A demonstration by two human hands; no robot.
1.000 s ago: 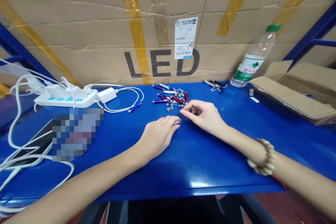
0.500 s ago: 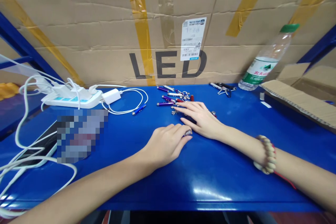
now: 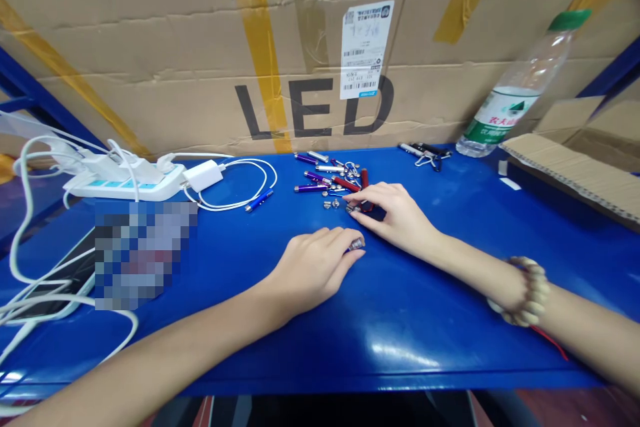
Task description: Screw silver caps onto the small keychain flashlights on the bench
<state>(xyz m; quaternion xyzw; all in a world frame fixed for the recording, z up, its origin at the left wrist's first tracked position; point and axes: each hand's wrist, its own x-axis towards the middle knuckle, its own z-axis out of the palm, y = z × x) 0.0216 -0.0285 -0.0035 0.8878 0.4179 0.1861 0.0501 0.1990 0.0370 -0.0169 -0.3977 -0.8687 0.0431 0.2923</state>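
Observation:
My left hand [image 3: 313, 267] rests palm down on the blue table [image 3: 410, 320], its fingers curled over a small silver-tipped part [image 3: 357, 244] that pokes out at the fingertips. My right hand [image 3: 395, 213] lies just beyond it, fingers closed in a pinch at the near edge of a pile of small purple and red keychain flashlights [image 3: 330, 181]. What the fingertips hold is hidden. A beaded bracelet [image 3: 527, 290] circles my right wrist.
A white power strip [image 3: 125, 181] with a charger and coiled white cables [image 3: 235, 193] sits at the left, next to a blurred patch. A lone blue flashlight [image 3: 259, 201] lies near the cable. A plastic bottle [image 3: 520, 90] leans at the back right beside an open carton [image 3: 575, 170]. Cardboard marked LED forms the back wall.
My right hand reached flat over the flashlight pile, then drew back slightly and closed into a pinch at its edge. The left hand stayed curled on the table. The camera shifted.

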